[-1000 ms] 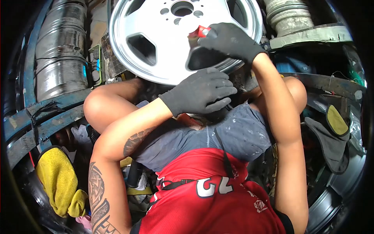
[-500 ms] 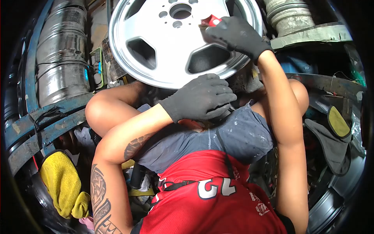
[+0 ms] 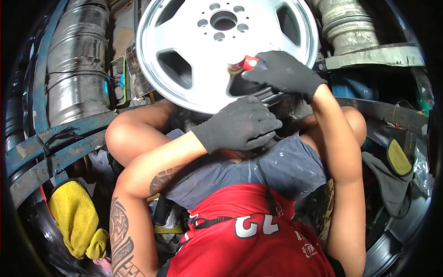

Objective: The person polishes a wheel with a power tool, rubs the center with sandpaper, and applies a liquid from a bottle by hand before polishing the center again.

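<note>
A silver alloy wheel (image 3: 208,74) lies face up before my legs, its hub hole and several bolt holes showing. My right hand (image 3: 287,74), in a black glove, is closed on a small red tool (image 3: 249,63) with a round white spot and a yellowish lower edge, blurred by motion. The tool is over the wheel face at the upper edge of the lower right opening. In a matching black glove, my left hand (image 3: 240,123) lies back up by the wheel's near rim, over my lap. Its fingers extend to the right, slightly bent and partly apart.
Bare metal wheel barrels (image 3: 79,69) are stacked at the left, and another ribbed barrel (image 3: 346,27) stands upper right. Blue metal frame bars (image 3: 69,127) run along both sides. A yellow cloth (image 3: 74,217) hangs lower left; a grey and yellow cloth (image 3: 392,175) hangs right.
My right hand has moved the red tool down and slightly left across the wheel, from beside the hub to the lower right opening. The view has shifted a little; my left hand stays put.
</note>
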A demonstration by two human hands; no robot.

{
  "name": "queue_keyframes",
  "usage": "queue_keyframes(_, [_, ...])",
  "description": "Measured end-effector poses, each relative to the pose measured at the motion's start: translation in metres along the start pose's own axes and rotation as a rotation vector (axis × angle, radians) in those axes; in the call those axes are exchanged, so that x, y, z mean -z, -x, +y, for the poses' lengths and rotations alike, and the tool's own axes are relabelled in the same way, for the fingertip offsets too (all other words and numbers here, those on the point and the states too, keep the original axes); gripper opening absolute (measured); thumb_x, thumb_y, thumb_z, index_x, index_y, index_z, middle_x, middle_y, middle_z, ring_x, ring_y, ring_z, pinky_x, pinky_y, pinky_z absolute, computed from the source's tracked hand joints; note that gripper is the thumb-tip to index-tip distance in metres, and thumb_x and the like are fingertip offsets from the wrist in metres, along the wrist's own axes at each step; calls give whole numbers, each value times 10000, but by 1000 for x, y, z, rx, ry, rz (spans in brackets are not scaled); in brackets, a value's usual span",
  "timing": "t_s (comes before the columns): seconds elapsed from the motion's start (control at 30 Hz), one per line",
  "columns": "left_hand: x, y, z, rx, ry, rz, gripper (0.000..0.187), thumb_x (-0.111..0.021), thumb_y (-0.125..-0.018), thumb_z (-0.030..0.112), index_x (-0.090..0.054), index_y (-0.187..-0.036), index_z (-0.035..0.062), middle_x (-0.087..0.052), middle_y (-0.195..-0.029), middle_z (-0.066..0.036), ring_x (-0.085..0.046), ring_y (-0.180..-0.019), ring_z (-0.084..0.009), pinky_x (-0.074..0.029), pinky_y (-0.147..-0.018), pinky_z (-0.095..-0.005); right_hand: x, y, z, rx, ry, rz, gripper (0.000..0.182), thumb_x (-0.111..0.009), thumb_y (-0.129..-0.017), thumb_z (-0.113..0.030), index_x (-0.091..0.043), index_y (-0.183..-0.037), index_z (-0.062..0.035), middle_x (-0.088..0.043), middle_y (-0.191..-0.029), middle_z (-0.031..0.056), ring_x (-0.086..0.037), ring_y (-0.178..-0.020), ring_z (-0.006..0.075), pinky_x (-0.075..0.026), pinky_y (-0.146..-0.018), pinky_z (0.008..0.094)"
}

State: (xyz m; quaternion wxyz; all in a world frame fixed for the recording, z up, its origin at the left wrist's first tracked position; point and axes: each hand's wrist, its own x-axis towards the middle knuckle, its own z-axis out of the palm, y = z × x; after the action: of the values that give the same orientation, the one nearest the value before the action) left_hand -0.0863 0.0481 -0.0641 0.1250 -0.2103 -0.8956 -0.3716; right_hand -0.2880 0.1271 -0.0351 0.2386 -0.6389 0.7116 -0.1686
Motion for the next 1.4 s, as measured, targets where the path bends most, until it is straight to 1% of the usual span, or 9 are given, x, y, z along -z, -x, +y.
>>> queue_keyframes(0.13, [4,6,0,61,-3,-65,308,-679,-923,246,-710,-1180,79,-728,-1098,-89,-672,-978,-288,-525,-914,-426,22,-2,11,-220,-247,13,464,-740,-930,-431,-694,-1055,13,-596,-728,81,-642,-703,178,-516,-672,363])
queue_keyframes(0.23, [1,2,2,58,26,-79,302,-675,-926,254,-713,-1173,86,-729,-1092,-86,-672,-967,-285,-525,-897,-423,13,-12,30,260,378,217,283,-658,-988,-337,-714,-1118,-91,-662,-882,115,-672,-844,277,-526,-753,408])
queue_keyframes(0.4, [-1,-13,5,19,49,-61,274,-666,-939,264,-718,-1145,91,-732,-1082,-90,-675,-961,-283,-526,-848,-422,-22,-40,14,313,166,134,367,-612,-992,-427,-717,-1088,-88,-686,-935,165,-678,-910,353,-518,-786,438])
queue_keyframes(0.43, [1,-14,6,41,51,-52,268,-664,-943,263,-718,-1139,90,-732,-1073,-91,-674,-951,-285,-524,-840,-422,-4,-37,-20,-54,-97,-16,513,-657,-941,-520,-709,-1014,-14,-701,-890,215,-690,-860,380,-521,-782,442])
queue_keyframes(0.53, [6,-16,9,70,60,-52,260,-659,-950,261,-719,-1133,87,-730,-1048,-90,-668,-915,-290,-519,-820,-421,-15,-31,-21,-169,-23,-51,326,-611,-955,-482,-752,-1083,-217,-727,-963,165,-708,-892,374,-563,-793,463])
queue_keyframes(0.77, [-25,10,18,-75,90,-147,227,-628,-969,267,-714,-1058,77,-685,-858,-87,-650,-800,-285,-501,-780,-423,20,-5,-4,-411,-175,65,418,-736,-896,-395,-716,-1025,1,-695,-880,214,-687,-820,347,-522,-713,436])
queue_keyframes(1.1, [-9,-13,16,19,-26,-287,318,-574,-988,349,-738,-1110,106,-728,-931,-121,-681,-875,-329,-523,-812,-455,5,6,3,-321,13,125,632,-712,-846,-600,-718,-1049,-2,-715,-1014,266,-679,-994,442,-523,-878,494])
queue_keyframes(1.3, [-5,-15,11,21,-19,-230,322,-561,-989,367,-744,-1094,123,-734,-950,-135,-692,-884,-353,-533,-799,-485,96,76,-47,-555,-63,356,447,-694,-868,-425,-690,-1084,-33,-698,-930,236,-686,-928,419,-530,-807,453])
queue_keyframes(1.4, [0,-19,23,32,16,-323,317,-556,-991,375,-737,-1030,117,-731,-921,-145,-688,-858,-373,-527,-776,-502,108,120,-67,-238,259,601,290,-742,-858,-205,-693,-1072,-16,-696,-865,190,-705,-813,362,-544,-708,413])
